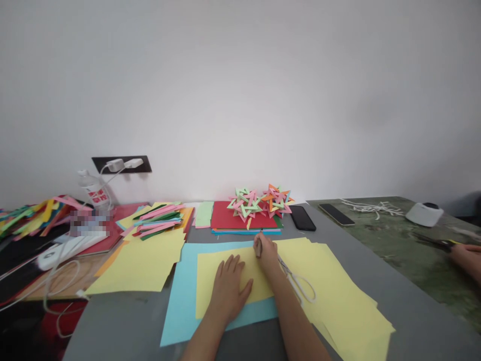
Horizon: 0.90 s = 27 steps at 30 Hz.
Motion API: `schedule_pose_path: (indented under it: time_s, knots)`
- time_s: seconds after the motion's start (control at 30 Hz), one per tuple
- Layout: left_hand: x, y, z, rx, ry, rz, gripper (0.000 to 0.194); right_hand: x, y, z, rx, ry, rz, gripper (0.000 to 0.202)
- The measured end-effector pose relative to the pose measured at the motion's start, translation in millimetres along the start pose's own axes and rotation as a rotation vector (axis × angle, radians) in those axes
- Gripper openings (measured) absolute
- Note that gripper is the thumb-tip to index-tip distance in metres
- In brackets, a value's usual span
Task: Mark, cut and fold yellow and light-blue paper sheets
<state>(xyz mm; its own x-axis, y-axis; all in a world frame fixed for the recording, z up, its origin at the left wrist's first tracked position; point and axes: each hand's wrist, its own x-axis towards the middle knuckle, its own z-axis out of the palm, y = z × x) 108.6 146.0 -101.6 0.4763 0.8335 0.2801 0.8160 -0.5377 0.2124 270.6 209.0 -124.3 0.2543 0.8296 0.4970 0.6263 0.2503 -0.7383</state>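
My left hand point(228, 288) lies flat with its fingers spread on a yellow sheet of paper point(210, 271). That sheet rests on a larger light blue sheet point(182, 296). Near the yellow sheet's far edge, my right hand point(266, 250) is closed in a writing grip around a slim pen point(262, 231), mostly hidden by the fingers. White-handled scissors point(306, 288) lie just right of my right forearm, on a fanned pile of yellow sheets point(338, 296).
Folded paper stars point(246, 204) sit on stacked red paper point(218, 215) by the wall. Phones point(302, 218) lie to their right. Coloured strips point(161, 218), more yellow paper point(146, 265), cables and a bottle point(94, 190) are left. At far right, another person's hand point(468, 258) holds scissors point(438, 242).
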Motion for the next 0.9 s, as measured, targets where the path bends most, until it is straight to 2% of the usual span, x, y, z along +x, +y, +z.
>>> schedule_pose_path:
  time_s: [0.07,0.13,0.23,0.33,0.43,0.57,0.67,0.73,0.8,0.9]
  knots:
    - [-0.4,1.8,-0.3,0.015,0.048,0.026,0.046,1.9,-1.3,1.9,0.065,-0.025,-0.003,0.004]
    - [-1.2,7.1,-2.7,0.04,0.093,0.069,0.048,3.4,-3.7,1.0,0.182,0.015,0.011,0.003]
    - [-3.0,18.5,-7.2,0.058,0.132,0.174,0.054,4.1,-6.9,-5.8,0.271,0.208,0.089,0.009]
    - [-4.5,27.0,-8.7,0.056,0.139,0.237,0.061,2.2,-8.4,-15.3,0.235,0.443,0.198,0.011]
    - [-3.5,28.6,-5.7,0.096,0.172,0.209,0.065,-1.2,-11.1,-20.4,0.271,0.533,0.313,0.015]
    - [0.9,22.9,1.6,0.195,0.301,0.076,0.055,-5.7,-27.1,-18.8,0.459,0.346,0.305,0.021]
    - [3.6,16.5,2.3,0.269,0.393,-0.029,0.05,-9.2,-48.3,-18.8,0.608,0.101,0.208,0.022]
    - [4.4,13.3,-2.2,0.257,0.404,-0.063,0.049,-10.7,-59.7,-20.8,0.649,-0.051,0.177,0.023]
    - [4.0,11.3,-9.8,0.166,0.354,-0.082,0.043,-10.1,-63.7,-23.0,0.653,-0.071,0.199,0.024]
    - [0.1,5.7,-20.4,-0.054,0.237,-0.077,0.032,-3.6,-54.1,-24.9,0.672,0.057,0.281,0.031]
